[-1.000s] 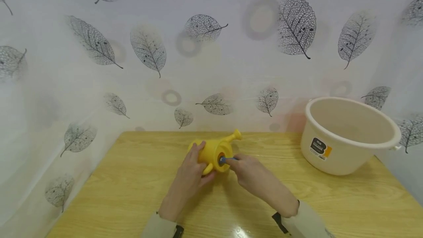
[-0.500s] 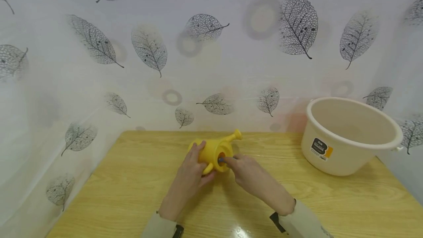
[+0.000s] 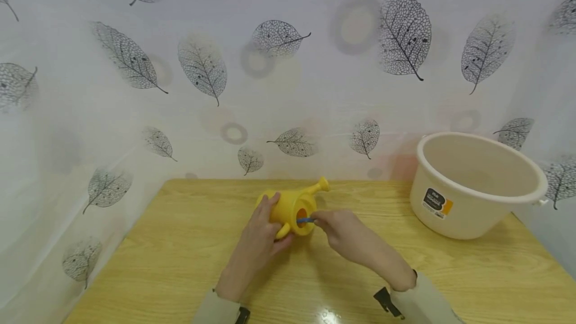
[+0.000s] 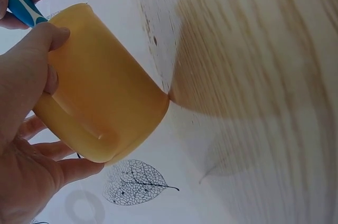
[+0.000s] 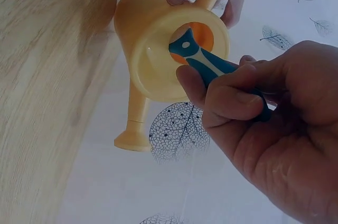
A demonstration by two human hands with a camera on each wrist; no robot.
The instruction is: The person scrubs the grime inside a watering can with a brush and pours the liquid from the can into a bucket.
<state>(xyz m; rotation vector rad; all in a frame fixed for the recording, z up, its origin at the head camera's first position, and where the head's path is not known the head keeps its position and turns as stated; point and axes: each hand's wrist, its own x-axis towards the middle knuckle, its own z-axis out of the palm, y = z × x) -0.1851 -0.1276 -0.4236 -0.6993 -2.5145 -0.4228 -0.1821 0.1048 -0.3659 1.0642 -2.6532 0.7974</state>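
In the head view, a yellow toy watering can (image 3: 285, 206) lies tipped on its side, its round opening facing right. My left hand (image 3: 257, 236) grips its body beside the loop handle, thumb and fingers spread around it in the left wrist view. My right hand (image 3: 348, 236) pinches a slim tool with a blue-and-white handle (image 5: 211, 65). The tool's flared end, marked with a white dot, reaches the can's orange-lined opening (image 5: 203, 35). Whatever lies deeper inside the can is hidden. The spout (image 5: 136, 123) points away from both hands.
A large cream bucket (image 3: 472, 214) with a label stands at the right of the wooden table (image 3: 189, 254). Behind the table hangs a pale, leaf-printed sheet (image 3: 306, 94). Dark straps circle both wrists.
My right hand first went closer to the opening, then drew back slightly right, so more of the blue handle shows now. The left hand and the can have stayed put.
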